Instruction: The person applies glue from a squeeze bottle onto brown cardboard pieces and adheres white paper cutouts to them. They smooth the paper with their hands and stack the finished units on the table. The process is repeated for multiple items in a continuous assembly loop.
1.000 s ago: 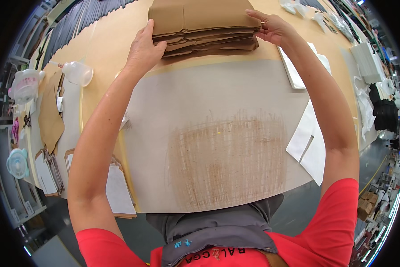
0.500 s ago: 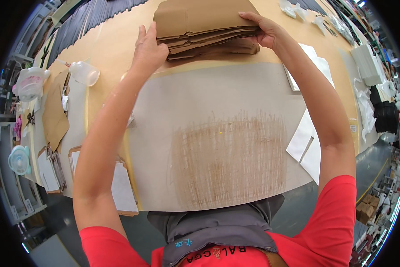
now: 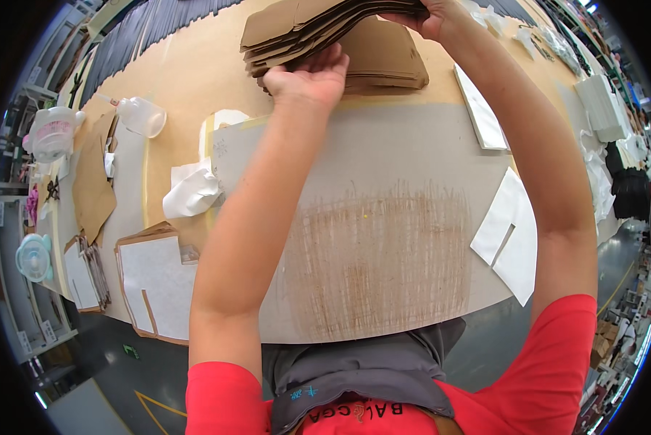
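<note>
Left hand [image 3: 312,78] lay open, palm up, beneath the near edge of the brown stack [image 3: 285,27]; right hand [image 3: 432,20] was closed on its right end. Stack bowed above a lower brown pile [image 3: 389,54] on the table [image 3: 195,76]. Judged bendy, moderately weighty, apt to fan; best held at both ends, supported underneath. Earlier, left hand held the left edge; since then stack had risen, exposing more of the pile.
</note>
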